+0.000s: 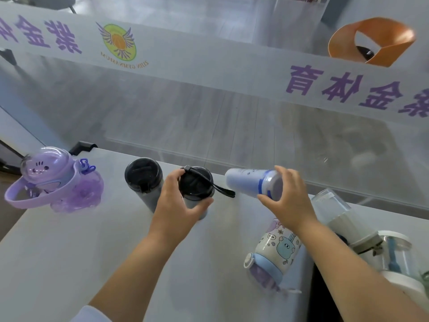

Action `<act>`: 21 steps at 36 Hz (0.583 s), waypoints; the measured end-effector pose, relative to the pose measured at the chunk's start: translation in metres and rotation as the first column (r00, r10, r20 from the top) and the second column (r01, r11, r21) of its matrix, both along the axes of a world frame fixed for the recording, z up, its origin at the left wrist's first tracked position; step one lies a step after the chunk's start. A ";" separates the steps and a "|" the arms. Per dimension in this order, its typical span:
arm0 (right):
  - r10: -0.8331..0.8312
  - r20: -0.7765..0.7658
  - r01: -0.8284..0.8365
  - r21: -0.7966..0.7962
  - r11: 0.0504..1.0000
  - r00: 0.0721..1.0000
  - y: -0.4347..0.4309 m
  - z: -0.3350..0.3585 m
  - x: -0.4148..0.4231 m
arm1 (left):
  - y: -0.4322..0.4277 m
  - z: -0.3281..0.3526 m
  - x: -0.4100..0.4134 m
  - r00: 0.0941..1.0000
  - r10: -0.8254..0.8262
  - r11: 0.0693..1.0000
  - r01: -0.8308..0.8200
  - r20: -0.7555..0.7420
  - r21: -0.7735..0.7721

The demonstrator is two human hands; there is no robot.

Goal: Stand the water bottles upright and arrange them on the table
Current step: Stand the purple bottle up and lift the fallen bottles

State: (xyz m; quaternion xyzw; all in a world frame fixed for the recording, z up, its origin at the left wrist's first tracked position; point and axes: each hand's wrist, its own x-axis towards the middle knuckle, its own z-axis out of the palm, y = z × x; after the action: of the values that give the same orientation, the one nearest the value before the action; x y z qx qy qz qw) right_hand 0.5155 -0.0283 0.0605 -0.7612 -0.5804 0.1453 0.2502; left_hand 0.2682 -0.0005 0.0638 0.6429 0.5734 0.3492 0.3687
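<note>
Steadying strap bottle [196, 185]: left hand [176, 205] is wrapping it.
Blue bottle [246, 182], right of it: right hand [292, 201] is clasping banded end; likely light, slick.

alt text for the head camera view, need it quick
A person's left hand grips an upright black-lidded bottle while the right hand holds a pale blue bottle sideways, at a grey table. Another dark bottle and a purple cartoon bottle stand to the left; a printed bottle lies on its side at right.
</note>
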 end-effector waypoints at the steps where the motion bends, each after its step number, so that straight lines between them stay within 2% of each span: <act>1: 0.002 -0.003 -0.002 0.021 1.000 1.000 0.001 0.007 -0.001 | 0.001 0.000 0.000 1.000 -0.004 1.000 0.004 -0.011 -0.002; 6: 0.056 0.029 -0.056 -0.001 0.998 0.998 0.011 0.035 -0.002 | 0.002 0.002 0.001 0.999 -0.006 1.000 0.006 -0.034 -0.001; 14: 0.239 0.146 -0.191 -0.282 0.940 0.960 0.026 0.050 -0.010 | 0.000 0.008 0.000 0.998 -0.012 1.000 0.012 -0.058 -0.001; 21: 0.294 0.129 -0.248 -0.288 0.925 0.947 0.022 0.049 -0.018 | 0.009 0.019 -0.004 0.983 -0.093 0.993 0.081 -0.159 -0.082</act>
State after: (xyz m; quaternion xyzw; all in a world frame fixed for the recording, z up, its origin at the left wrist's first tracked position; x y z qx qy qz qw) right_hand 0.4977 -0.0062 0.1097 -0.7098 -0.6744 0.1902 0.0720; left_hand 0.2646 0.0084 0.0828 0.6794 0.5856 0.2573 0.3596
